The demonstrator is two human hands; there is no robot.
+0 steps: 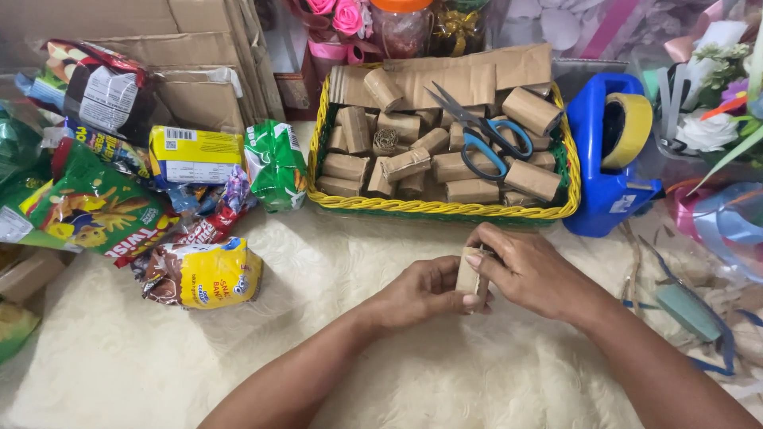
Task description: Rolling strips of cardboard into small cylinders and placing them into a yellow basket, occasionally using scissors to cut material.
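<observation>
You pinch the small brown corrugated-cardboard roll point(470, 278) between your left hand point(417, 292) and right hand point(528, 270), fingers clenched on it so it stays wound, just before the yellow-rimmed woven basket point(445, 208).

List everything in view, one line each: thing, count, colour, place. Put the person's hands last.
cardboard roll: one, brown, held between both hands
basket: one, yellow-green, top centre
rolls in basket: many, brown, piled inside
scissors: one, blue handles, on the rolls
tape dispenser: one, blue, right of basket
snack packets: several, mixed colours, left side
cardboard sheets: several, brown, top left
artificial flowers: few, pink, top centre
cloth: one, cream, underneath everything
left hand: one, gripping the roll
right hand: one, gripping the roll
</observation>
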